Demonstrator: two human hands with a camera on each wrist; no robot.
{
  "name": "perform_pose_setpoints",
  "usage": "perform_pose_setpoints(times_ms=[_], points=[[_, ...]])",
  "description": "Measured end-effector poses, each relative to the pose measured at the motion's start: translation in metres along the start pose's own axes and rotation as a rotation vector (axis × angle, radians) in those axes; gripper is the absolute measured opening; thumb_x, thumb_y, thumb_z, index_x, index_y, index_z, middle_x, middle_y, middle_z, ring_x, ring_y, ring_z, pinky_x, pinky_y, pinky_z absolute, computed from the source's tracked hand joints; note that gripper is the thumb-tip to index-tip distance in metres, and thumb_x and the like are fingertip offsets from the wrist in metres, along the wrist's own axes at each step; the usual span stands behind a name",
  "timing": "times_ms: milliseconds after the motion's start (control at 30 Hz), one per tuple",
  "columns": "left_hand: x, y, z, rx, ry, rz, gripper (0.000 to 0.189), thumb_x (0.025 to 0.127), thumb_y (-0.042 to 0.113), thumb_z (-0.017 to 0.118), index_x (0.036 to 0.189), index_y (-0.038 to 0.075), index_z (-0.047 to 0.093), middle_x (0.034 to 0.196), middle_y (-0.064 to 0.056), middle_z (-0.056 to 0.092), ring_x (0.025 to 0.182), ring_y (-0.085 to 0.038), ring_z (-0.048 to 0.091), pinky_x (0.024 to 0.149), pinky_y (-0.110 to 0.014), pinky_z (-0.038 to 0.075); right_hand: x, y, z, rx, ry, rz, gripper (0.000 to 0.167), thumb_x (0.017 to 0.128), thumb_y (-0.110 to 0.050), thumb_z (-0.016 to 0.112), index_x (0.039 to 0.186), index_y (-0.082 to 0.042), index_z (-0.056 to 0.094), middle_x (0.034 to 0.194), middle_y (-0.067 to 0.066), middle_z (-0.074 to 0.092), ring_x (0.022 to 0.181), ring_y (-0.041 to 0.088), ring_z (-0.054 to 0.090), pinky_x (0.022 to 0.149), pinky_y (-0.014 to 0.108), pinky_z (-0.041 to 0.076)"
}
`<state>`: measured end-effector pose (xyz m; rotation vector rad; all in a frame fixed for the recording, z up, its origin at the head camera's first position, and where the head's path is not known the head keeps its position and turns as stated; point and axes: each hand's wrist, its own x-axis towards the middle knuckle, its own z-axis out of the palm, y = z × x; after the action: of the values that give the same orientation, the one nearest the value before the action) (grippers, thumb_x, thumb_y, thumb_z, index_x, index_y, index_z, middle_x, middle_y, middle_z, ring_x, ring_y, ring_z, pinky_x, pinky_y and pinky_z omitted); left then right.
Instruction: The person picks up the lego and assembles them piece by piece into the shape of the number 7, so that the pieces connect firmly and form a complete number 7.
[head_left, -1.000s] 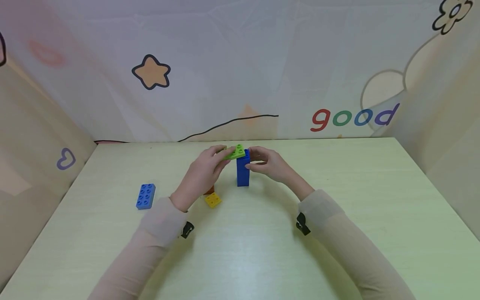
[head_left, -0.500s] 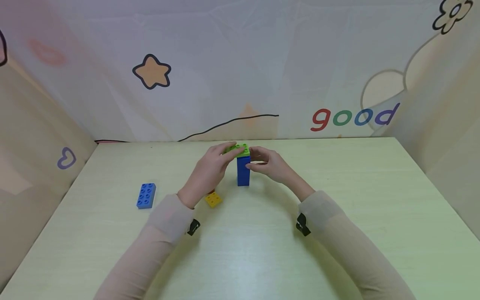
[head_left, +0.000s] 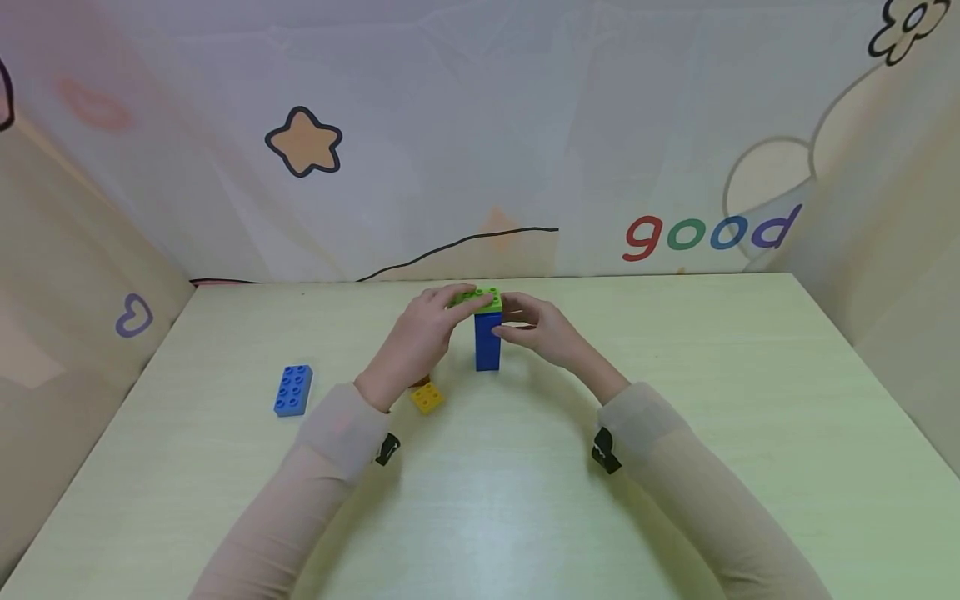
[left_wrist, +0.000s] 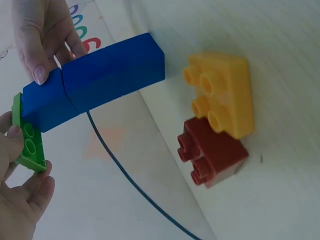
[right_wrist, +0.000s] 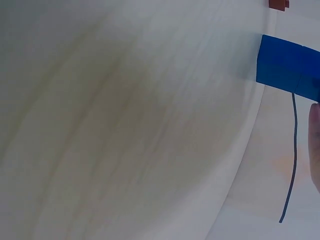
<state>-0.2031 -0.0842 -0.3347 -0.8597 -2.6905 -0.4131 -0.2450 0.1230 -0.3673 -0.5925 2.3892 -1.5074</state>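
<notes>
A tower of blue building blocks stands upright on the table. A flat lime-green brick lies across its top and juts out to the left. My left hand pinches that green brick, fingers on its upper side and thumb near its edge. From the right, my right hand holds the upper part of the tower, its thumb on the near face in the left wrist view. In that view a seam shows between the upper blue block and the ones below. The right wrist view catches only the tower's lower part.
Below my left wrist lie a yellow four-stud brick and a reddish-brown brick, close together. A lighter blue eight-stud brick lies farther left on the table. A printed cloth hangs behind the table.
My left hand has moved right with the green brick, which now covers the tower's top; over the last half second it barely shifts. The right hand has stayed on the tower.
</notes>
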Motion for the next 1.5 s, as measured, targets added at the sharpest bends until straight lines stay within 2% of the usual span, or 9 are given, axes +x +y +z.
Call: perform_pose_setpoints(times_ms=[300, 533, 700, 933, 1033, 1133, 1300, 1367, 1500], points=[[0.001, -0.002, 0.000, 0.012, -0.017, 0.011, 0.055, 0.092, -0.007, 0.054, 0.137, 0.024, 0.053, 0.141, -0.007, 0.051, 0.123, -0.033, 0.052, 0.105, -0.045, 0.046, -0.001, 0.000, 0.000, 0.013, 0.002, 0.001, 0.052, 0.094, -0.012, 0.060, 0.142, -0.007, 0.042, 0.140, 0.017, 0.051, 0.131, 0.035, 0.049, 0.105, 0.046, 0.047], [0.000, -0.001, 0.003, 0.074, 0.041, 0.067, 0.054, 0.089, -0.008, 0.058, 0.133, 0.024, 0.057, 0.137, -0.008, 0.054, 0.119, -0.032, 0.055, 0.101, -0.044, 0.049, -0.001, 0.001, 0.001, 0.001, 0.005, -0.010, 0.052, 0.094, -0.012, 0.060, 0.142, -0.006, 0.041, 0.140, 0.018, 0.050, 0.130, 0.035, 0.050, 0.103, 0.046, 0.048], [0.001, -0.001, 0.004, 0.063, 0.035, 0.040, 0.053, 0.090, -0.007, 0.057, 0.134, 0.024, 0.056, 0.138, -0.007, 0.054, 0.120, -0.031, 0.055, 0.102, -0.044, 0.049, 0.000, 0.001, 0.002, 0.001, 0.007, -0.013, 0.052, 0.094, -0.012, 0.060, 0.142, -0.006, 0.041, 0.140, 0.017, 0.050, 0.130, 0.035, 0.050, 0.104, 0.046, 0.048], [0.001, -0.001, 0.001, 0.042, 0.020, 0.048, 0.053, 0.090, -0.008, 0.056, 0.133, 0.024, 0.056, 0.138, -0.007, 0.053, 0.118, -0.032, 0.055, 0.101, -0.044, 0.049, -0.001, 0.000, 0.003, -0.052, 0.024, -0.027, 0.054, 0.093, -0.014, 0.061, 0.143, -0.007, 0.041, 0.141, 0.017, 0.050, 0.128, 0.035, 0.052, 0.103, 0.046, 0.048], [0.001, -0.002, 0.001, 0.041, 0.013, 0.049, 0.053, 0.090, -0.007, 0.056, 0.133, 0.024, 0.057, 0.137, -0.007, 0.054, 0.119, -0.032, 0.055, 0.101, -0.044, 0.049, -0.003, -0.001, 0.004, -0.118, 0.072, -0.096, 0.060, 0.091, -0.012, 0.064, 0.144, -0.007, 0.038, 0.144, 0.016, 0.047, 0.129, 0.034, 0.051, 0.104, 0.045, 0.047], [0.001, -0.003, 0.003, 0.045, 0.020, 0.058, 0.052, 0.090, -0.006, 0.057, 0.133, 0.024, 0.057, 0.137, -0.007, 0.055, 0.119, -0.032, 0.056, 0.101, -0.044, 0.049, -0.005, -0.002, 0.007, -0.195, 0.138, -0.222, 0.066, 0.088, -0.009, 0.067, 0.145, -0.005, 0.035, 0.146, 0.016, 0.044, 0.130, 0.034, 0.050, 0.106, 0.045, 0.046], [0.000, -0.005, 0.004, 0.044, 0.038, 0.070, 0.050, 0.091, -0.005, 0.058, 0.132, 0.023, 0.058, 0.136, -0.007, 0.056, 0.117, -0.032, 0.057, 0.099, -0.044, 0.050, -0.006, -0.005, 0.014, -0.289, 0.205, -0.440, 0.057, 0.087, -0.003, 0.067, 0.138, 0.003, 0.042, 0.136, 0.019, 0.051, 0.122, 0.033, 0.055, 0.099, 0.042, 0.052], [-0.001, -0.005, 0.004, 0.043, 0.045, 0.072, 0.050, 0.091, -0.004, 0.058, 0.132, 0.022, 0.058, 0.135, -0.007, 0.056, 0.116, -0.032, 0.057, 0.099, -0.043, 0.051, -0.006, -0.005, 0.015, -0.315, 0.220, -0.478, 0.054, 0.087, -0.002, 0.067, 0.135, 0.005, 0.044, 0.133, 0.020, 0.052, 0.119, 0.033, 0.058, 0.096, 0.040, 0.053], [-0.001, -0.006, 0.004, 0.035, 0.063, 0.084, 0.048, 0.091, -0.003, 0.058, 0.132, 0.021, 0.058, 0.135, -0.008, 0.056, 0.117, -0.031, 0.058, 0.099, -0.043, 0.051, -0.006, -0.005, 0.017, -0.328, 0.240, -0.490, 0.050, 0.087, -0.001, 0.066, 0.133, 0.005, 0.046, 0.132, 0.020, 0.053, 0.118, 0.032, 0.059, 0.094, 0.037, 0.055]])
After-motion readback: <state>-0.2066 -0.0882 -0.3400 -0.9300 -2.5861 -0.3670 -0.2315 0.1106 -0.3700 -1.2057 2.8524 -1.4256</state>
